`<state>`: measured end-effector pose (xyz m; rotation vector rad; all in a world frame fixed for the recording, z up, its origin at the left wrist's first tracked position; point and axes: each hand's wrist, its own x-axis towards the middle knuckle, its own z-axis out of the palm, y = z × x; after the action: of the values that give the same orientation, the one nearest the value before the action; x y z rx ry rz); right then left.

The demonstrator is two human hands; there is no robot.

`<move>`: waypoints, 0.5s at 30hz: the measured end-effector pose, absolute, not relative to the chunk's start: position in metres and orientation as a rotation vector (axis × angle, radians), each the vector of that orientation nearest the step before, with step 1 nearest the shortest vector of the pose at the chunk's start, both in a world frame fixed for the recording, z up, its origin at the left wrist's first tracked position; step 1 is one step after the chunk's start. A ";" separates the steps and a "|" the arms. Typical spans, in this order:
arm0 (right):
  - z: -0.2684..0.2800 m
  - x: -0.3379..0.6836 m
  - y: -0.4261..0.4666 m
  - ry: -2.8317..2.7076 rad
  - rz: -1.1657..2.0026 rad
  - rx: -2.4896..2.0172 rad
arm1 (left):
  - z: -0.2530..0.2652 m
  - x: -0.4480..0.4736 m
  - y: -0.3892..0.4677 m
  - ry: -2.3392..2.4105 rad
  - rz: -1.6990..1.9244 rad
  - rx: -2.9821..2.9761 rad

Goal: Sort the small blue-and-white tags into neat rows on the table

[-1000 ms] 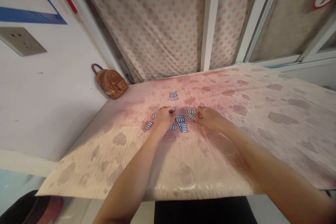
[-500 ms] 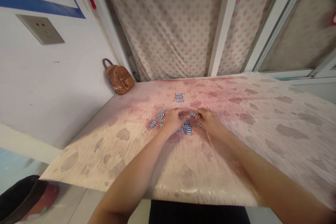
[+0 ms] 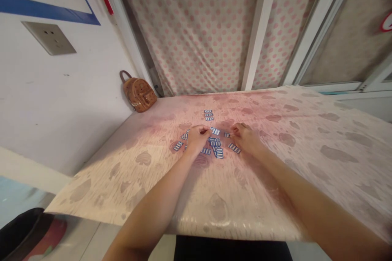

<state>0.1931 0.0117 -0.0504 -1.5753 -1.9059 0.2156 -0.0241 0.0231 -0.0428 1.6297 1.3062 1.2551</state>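
My left hand (image 3: 197, 136) pinches a small blue-edged card with white bars (image 3: 215, 131) between thumb and fingertips. Opposite it, my right hand (image 3: 245, 135) has its fingers drawn together; what is in them, if anything, is hidden. Another such card (image 3: 227, 134) shows right by its fingertips, and I cannot tell whether they touch it. Between the hands lies a loose, overlapping pile of these cards (image 3: 217, 147). One more card (image 3: 234, 148) rests just below my right hand. To the left, several cards (image 3: 178, 145) are scattered, some partly covered by my left hand.
Beyond my hands, a small stack of rows of the same cards (image 3: 208, 115) is laid out neatly. A brown mini backpack (image 3: 140, 94) leans by the wall at the table's far left corner. A patterned cover (image 3: 147, 187) spreads over the table. A dotted curtain (image 3: 196, 28) hangs behind it.
The card that was by my right fingers is apart from them or swapped: a card now sits in my left fingertips. My hands have drawn slightly apart, uncovering more of the pile.
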 end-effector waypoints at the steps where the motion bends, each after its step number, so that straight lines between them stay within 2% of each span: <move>1: -0.052 0.193 0.013 -1.939 0.212 -1.601 | -0.044 -0.024 0.024 1.309 1.264 1.623; 8: -0.046 0.185 0.010 -1.980 0.209 -1.681 | -0.046 -0.024 0.023 1.354 1.256 1.599; 15: -0.021 0.179 -0.011 -1.732 0.335 -1.390 | -0.036 -0.020 0.016 1.287 1.234 1.514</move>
<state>0.1793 -0.0109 -0.0213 -1.3903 -1.7323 0.3355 -0.0199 0.0158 -0.0360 1.5144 1.2872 1.2340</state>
